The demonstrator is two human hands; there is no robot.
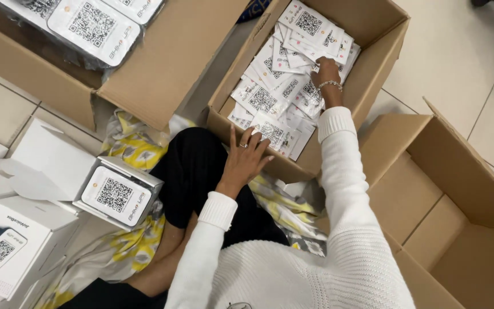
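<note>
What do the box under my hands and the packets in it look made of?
Box: corrugated cardboard by the look, matte brown with folded flaps. Packets: probably printed white paper or card in clear plastic, since some glint; hard to tell. Left hand rests on the rim; right hand touches packets.

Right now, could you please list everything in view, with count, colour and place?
cardboard box of cards: one, brown, top centre, open
cards: many, white with square code patterns, loose in that box
wrapped devices: several, white, in a second brown box, top left
empty cardboard box: one, brown, right, flaps open
small device: one, white, in an open white carton, left
white cartons: several, far left on the tiled floor
patterned cloth: yellow and white, under the person
left hand: resting on the card box's near edge, ring on a finger
right hand: among the cards, bracelet at the wrist
</note>
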